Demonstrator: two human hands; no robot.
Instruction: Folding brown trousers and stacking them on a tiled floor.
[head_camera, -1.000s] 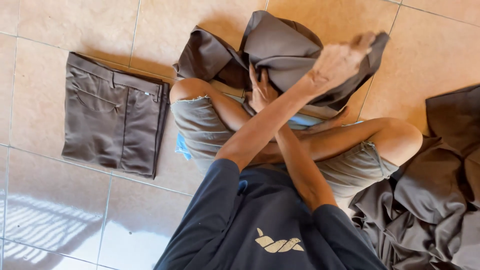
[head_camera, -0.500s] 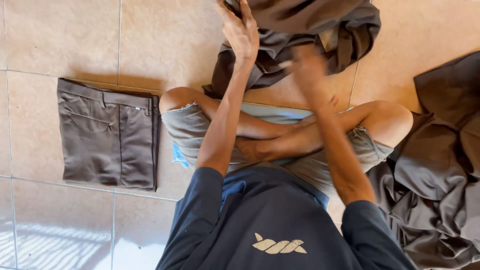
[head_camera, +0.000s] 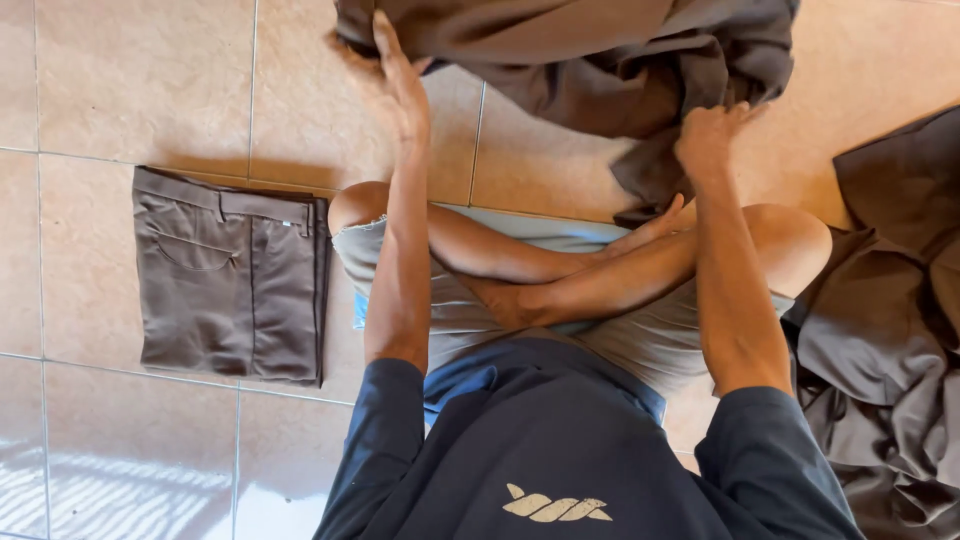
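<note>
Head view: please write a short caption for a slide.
Seated cross-legged, both hands, left and right, spread brown trousers on tiles.

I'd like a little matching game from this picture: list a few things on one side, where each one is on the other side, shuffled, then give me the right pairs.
Things:
1. folded brown trousers
2. loose brown garment
3. heap of dark cloth
4. left hand

Places:
A. piled on the floor at the right edge
B. flat on the garment's left edge
C. lying neat on the tiles at the left
D. spread on the floor in front of the crossed legs

Pairs: 1-C, 2-D, 3-A, 4-B
</note>
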